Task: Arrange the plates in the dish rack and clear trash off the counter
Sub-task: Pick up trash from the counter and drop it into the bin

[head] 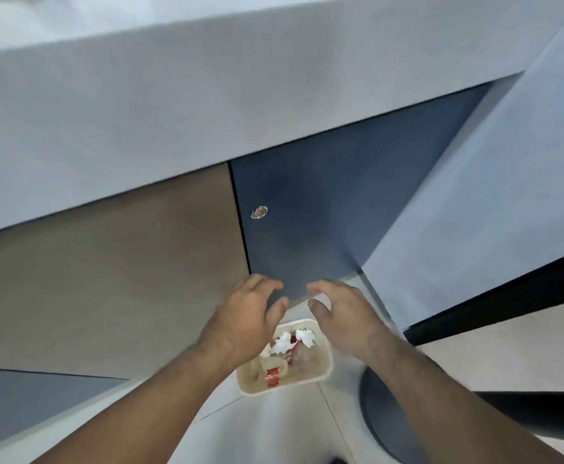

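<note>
A cream rectangular trash bin (326, 360) stands on the floor below the counter. It holds crumpled white paper (282, 343) and a red packet (272, 380). My left hand (243, 316) and my right hand (344, 314) hover side by side just above the bin's far edge. Their fingers are relaxed and slightly bent, and they hold nothing. The thumbs point toward each other with a small gap between them. No plates or dish rack are in view.
The pale counter front (173, 112) runs across the top. Below it are a wood-tone panel (106, 279) and a dark blue cabinet door (324, 202) with a round metal lock (259, 212). A pale slanted panel (474, 212) stands at the right. A dark round object (384, 416) lies on the floor.
</note>
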### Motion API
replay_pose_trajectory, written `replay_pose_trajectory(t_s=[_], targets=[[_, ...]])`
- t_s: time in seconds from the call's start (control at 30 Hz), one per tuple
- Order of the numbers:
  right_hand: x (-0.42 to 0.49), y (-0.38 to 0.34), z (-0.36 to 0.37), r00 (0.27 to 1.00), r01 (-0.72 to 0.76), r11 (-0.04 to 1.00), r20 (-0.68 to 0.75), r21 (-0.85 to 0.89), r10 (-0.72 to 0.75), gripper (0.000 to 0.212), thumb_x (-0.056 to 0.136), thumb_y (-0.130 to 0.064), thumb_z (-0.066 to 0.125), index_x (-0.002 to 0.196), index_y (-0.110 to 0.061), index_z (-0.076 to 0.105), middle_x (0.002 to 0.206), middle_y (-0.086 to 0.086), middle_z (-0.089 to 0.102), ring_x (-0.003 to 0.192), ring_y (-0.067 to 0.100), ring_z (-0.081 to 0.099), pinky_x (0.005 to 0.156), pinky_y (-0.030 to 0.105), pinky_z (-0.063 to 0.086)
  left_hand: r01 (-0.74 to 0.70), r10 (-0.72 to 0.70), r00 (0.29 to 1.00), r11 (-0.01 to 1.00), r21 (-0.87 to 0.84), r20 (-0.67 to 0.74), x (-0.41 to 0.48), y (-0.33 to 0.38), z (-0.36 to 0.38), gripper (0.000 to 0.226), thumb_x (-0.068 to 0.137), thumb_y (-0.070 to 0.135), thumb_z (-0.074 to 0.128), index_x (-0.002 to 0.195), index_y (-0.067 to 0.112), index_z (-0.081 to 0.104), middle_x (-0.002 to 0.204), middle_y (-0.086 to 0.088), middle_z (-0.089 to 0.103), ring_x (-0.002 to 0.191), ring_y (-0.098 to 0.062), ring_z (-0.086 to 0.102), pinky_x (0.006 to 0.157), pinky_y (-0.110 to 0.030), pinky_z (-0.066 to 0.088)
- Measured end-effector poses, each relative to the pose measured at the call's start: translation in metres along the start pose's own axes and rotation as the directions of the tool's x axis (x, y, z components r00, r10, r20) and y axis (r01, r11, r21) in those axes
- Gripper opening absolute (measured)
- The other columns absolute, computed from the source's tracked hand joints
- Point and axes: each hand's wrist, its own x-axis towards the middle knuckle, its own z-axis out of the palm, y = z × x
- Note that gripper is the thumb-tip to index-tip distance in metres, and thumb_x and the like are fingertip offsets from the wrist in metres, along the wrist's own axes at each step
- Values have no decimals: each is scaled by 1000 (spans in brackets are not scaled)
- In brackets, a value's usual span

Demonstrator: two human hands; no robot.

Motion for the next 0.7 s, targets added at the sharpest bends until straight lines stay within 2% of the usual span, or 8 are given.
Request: replay_pose_trajectory(t_s=[0.23, 0.33, 0.43, 0.6, 0.7], targets=[[-46, -83, -83, 991, 111, 993, -76, -42, -114, 34, 98, -28, 50, 132, -27, 54, 137, -10, 51, 125, 11, 46, 107, 25, 35, -114, 117, 985, 993, 27, -124, -28, 60, -115, 45, 92, 54, 38, 122, 27, 55, 123, 12, 53, 117, -7, 46, 100, -32, 41], [-62, -122, -117, 976, 173, 982, -122, -73, -181, 34, 98, -28, 51, 132, -26, 54, 136, -10, 52, 128, 11, 44, 106, 24, 32, -147, 153, 974, 988, 49, -165, -39, 80, -165, 49, 89, 56, 36, 120, 25, 58, 120, 9, 56, 113, -9, 50, 96, -32, 43], [-75, -158, -148, 962, 218, 973, -153, -73, -227, 32, 97, -29, 52, 129, -24, 56, 132, -9, 53, 124, 11, 46, 106, 26, 37, -160, 169, 965, 985, 60, -200, -45, 97, -208, 51, 88, 57, 35, 118, 24, 59, 118, 9, 58, 110, -10, 51, 93, -31, 44], [-88, -208, -181, 937, 284, 955, -184, -87, -296, 30, 98, -30, 51, 128, -26, 55, 132, -10, 51, 122, 9, 45, 99, 19, 33, -151, 161, 954, 987, 59, -251, -60, 114, -261, 44, 89, 52, 41, 119, 25, 58, 119, 11, 56, 111, -8, 50, 95, -30, 42], [-93, -235, -193, 928, 311, 944, -182, -108, -326, 29, 99, -31, 49, 127, -25, 55, 131, -9, 52, 121, 10, 46, 99, 21, 35, -140, 159, 954, 986, 90, -255, -66, 113, -289, 36, 94, 47, 46, 120, 25, 57, 119, 13, 54, 111, -7, 49, 94, -29, 42]])
